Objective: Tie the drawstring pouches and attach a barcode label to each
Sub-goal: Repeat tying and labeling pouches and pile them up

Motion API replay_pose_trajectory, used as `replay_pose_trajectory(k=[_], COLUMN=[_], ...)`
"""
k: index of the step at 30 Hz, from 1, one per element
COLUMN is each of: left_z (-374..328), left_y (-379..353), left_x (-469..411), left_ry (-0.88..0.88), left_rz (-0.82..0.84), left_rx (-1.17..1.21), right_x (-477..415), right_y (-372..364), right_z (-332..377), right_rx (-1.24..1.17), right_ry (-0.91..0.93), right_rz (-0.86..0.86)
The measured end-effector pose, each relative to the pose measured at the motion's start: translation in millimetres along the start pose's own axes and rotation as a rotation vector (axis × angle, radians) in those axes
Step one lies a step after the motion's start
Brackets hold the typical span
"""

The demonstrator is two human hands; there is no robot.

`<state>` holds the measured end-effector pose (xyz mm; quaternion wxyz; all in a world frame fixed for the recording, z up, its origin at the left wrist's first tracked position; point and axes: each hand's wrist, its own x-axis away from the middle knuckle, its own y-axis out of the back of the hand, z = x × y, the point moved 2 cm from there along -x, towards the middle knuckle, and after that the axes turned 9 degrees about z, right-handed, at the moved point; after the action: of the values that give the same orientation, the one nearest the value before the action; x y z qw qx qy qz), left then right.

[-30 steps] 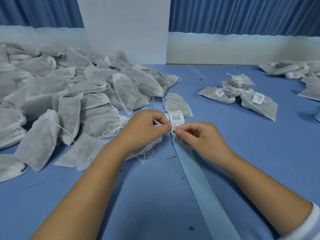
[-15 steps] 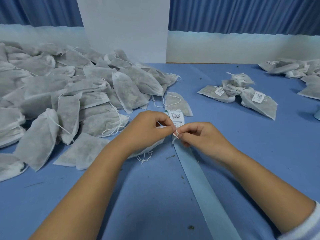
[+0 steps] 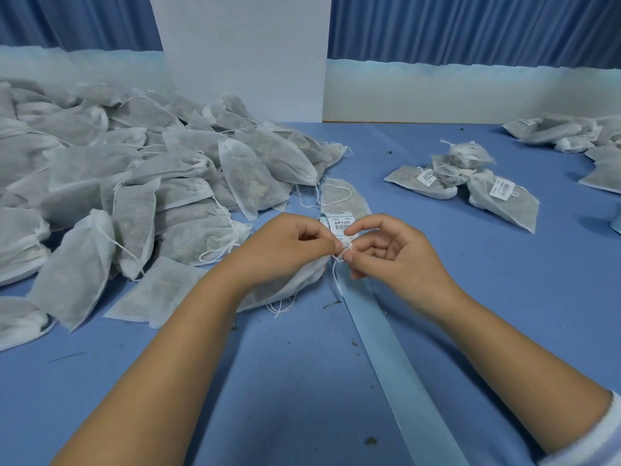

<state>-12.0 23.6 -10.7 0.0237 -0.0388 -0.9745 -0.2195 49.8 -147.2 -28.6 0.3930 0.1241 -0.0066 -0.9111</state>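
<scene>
left zone: a large heap of pouches [image 3: 134, 183] lies on the table [image 3: 504, 280], with cords loose and no labels visible. judged as the untied backlog, it is by far the biggest group.

centre: the left hand [image 3: 285, 250] pinches the drawstring [image 3: 338, 258] at the neck of the current pouch [image 3: 292, 287], which rests on the table beneath that hand. just beyond the fingertips lies the label strip [image 3: 341, 223]; its liner [image 3: 393, 364] runs toward the viewer. the right hand [image 3: 396, 257] pinches the same drawstring between thumb and fingertip, its other fingers loosely curled. the knot appears to be in progress; no label shows on this pouch.

right zone: a small cluster of finished pouches [image 3: 497, 200], tied and labelled. a further group [image 3: 554, 132] sits at the far edge. most of the work remains.
</scene>
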Motion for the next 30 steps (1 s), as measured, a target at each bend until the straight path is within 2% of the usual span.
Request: replay_pose_trajectory(k=[4, 9, 14, 19, 27, 30], left_z=[-0.4, -0.6, -2.2, -1.3, -2.6, -3.0], left_y=[1.3, 2.6, 1.5, 3.1, -1.3, -2.9], left_x=[-0.1, -0.8, 0.4, 0.1, 1.4, 0.5], left_ry=[0.040, 0.057, 0.047, 0.061, 0.026, 0.015], left_rz=[0.009, 0.012, 0.018, 0.027, 0.127, 0.095], left_rx=[0.066, 0.111, 0.189, 0.175, 0.095, 0.010], right_x=[1.0, 0.9, 1.6, 1.2, -2.4, -2.5], right_y=[-3.4, -1.1, -2.9, -1.9, -1.4, -2.0], right_z=[1.9, 2.6, 4.2, 3.7, -0.9, -0.5], right_rx=[0.072, 0.052, 0.135, 0.198, 0.096, 0.080], right_ry=[0.108, 0.119, 0.143, 0.154, 0.087, 0.079], right_rz=[-0.022, -0.059, -0.039, -0.064, -0.097, -0.097])
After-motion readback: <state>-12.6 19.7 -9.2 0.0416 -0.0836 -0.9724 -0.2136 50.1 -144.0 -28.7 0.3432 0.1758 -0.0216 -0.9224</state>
